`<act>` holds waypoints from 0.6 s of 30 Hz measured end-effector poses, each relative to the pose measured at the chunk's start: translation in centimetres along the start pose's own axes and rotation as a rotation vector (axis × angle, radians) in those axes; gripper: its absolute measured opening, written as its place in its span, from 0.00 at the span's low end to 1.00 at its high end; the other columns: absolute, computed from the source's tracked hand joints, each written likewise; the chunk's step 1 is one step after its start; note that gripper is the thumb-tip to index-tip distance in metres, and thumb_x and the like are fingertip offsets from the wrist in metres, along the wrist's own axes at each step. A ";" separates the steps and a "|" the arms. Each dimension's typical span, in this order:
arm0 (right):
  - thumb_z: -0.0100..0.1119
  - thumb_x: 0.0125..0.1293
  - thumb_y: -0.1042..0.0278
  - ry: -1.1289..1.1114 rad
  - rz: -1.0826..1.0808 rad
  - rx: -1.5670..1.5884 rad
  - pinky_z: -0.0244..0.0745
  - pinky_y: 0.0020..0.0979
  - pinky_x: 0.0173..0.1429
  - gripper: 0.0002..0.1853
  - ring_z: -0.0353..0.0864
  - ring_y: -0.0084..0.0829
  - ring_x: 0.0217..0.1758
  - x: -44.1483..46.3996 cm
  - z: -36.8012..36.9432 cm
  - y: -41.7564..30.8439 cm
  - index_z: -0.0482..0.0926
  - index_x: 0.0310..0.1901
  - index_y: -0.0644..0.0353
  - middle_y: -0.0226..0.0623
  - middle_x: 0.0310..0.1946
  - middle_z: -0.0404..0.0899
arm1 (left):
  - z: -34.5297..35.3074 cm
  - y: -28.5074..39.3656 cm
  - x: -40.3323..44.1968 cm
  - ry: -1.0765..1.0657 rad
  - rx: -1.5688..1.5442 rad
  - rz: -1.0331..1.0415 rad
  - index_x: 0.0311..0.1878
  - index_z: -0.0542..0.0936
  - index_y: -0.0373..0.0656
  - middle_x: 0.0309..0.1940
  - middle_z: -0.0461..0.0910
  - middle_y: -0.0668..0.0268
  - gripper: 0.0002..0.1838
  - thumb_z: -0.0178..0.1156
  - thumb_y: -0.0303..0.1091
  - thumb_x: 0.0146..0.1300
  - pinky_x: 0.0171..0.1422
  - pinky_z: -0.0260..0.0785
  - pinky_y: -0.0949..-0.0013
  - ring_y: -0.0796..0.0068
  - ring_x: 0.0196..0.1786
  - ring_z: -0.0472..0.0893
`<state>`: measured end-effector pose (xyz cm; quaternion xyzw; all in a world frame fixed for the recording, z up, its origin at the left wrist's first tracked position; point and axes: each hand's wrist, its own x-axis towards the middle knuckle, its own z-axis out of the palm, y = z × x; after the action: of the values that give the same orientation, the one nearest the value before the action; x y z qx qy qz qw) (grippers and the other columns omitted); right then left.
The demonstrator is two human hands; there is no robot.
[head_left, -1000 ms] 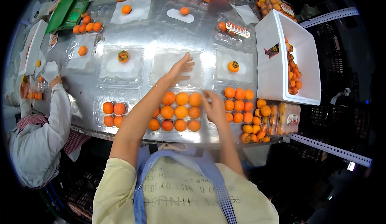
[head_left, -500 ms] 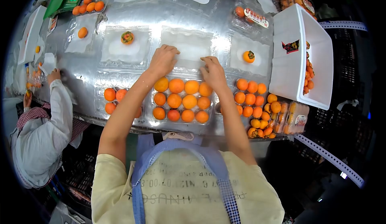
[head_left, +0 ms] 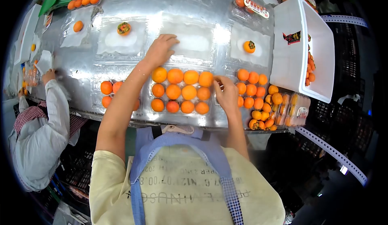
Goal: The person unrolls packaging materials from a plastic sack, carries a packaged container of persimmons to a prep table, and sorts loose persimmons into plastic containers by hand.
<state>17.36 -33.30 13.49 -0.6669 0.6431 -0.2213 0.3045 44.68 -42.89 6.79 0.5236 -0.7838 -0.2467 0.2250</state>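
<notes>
In front of me lies an opened clear plastic clamshell with rows of orange persimmons (head_left: 173, 91) in its base. Its lid (head_left: 190, 39), lined with a white pad, is folded back flat on the far side. My left hand (head_left: 162, 50) rests at the lid's left edge with loosely bent fingers, holding nothing visible. At the base's upper right corner is my right hand (head_left: 227, 92), its fingers curled but apart, close beside a persimmon (head_left: 205, 78). Whether it touches the plastic rim I cannot tell.
Other clamshells flank mine, one with persimmons (head_left: 251, 89) on the right. Single persimmons lie on lid pads, one left (head_left: 124, 28), one right (head_left: 249, 47). A white foam box (head_left: 289, 59) stands tilted at right. A co-worker's sleeve (head_left: 58, 104) is at left.
My right hand has moved from the lid down to the right edge of the filled base. My left hand stays by the lid. The whole view has shifted slightly.
</notes>
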 end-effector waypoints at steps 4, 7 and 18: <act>0.57 0.59 0.71 -0.058 0.067 -0.093 0.76 0.42 0.41 0.10 0.81 0.49 0.36 -2.9 0.2 0.9 0.78 0.42 0.64 0.50 0.35 0.81 | 0.0 -0.2 0.0 0.028 -0.012 0.035 0.50 0.77 0.43 0.56 0.73 0.61 0.22 0.63 0.23 0.47 0.66 0.63 0.61 0.57 0.61 0.69; 0.57 0.59 0.70 -0.173 0.156 -0.142 0.74 0.47 0.44 0.14 0.81 0.53 0.37 -4.3 0.7 1.2 0.75 0.45 0.67 0.54 0.31 0.81 | 0.0 0.0 -0.1 0.024 -0.009 0.014 0.50 0.77 0.44 0.57 0.73 0.62 0.22 0.63 0.23 0.48 0.66 0.63 0.62 0.58 0.61 0.69; 0.59 0.58 0.68 -0.190 0.169 -0.141 0.74 0.44 0.43 0.14 0.81 0.50 0.37 -4.4 1.0 2.1 0.75 0.43 0.68 0.50 0.31 0.82 | -0.1 0.4 -0.1 -0.027 0.017 -0.027 0.51 0.77 0.45 0.59 0.72 0.62 0.23 0.63 0.24 0.49 0.68 0.61 0.62 0.58 0.62 0.67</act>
<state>16.16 -28.76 11.71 -0.6481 0.6791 -0.0851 0.3340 44.49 -42.73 7.11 0.5328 -0.7816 -0.2500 0.2065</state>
